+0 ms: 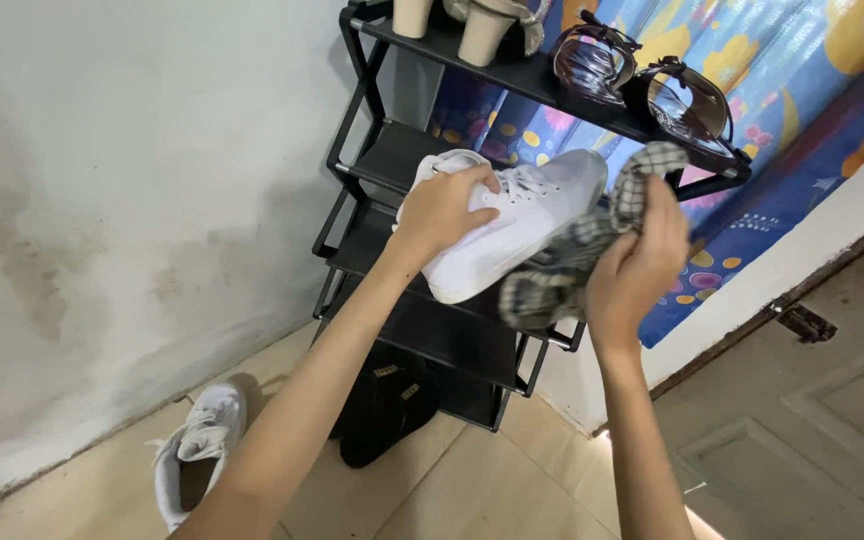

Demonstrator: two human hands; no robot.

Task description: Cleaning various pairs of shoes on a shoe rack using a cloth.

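My left hand (444, 208) grips a white lace-up sneaker (527, 215) by its heel end and holds it in the air before a black shoe rack (422, 330). My right hand (640, 270) is closed on a checked grey and white cloth (562, 270), which is bunched against the sneaker's toe and side. Part of the cloth sticks up above my fingers, and the rest hangs below the shoe.
A second white sneaker (197, 450) lies on the tiled floor at the lower left. Black sandals (387, 400) rest under the rack. Dark strappy sandals (642, 80) and beige heels (472, 25) stand on the top shelf. Behind is a stained white wall and a blue patterned curtain (802, 110).
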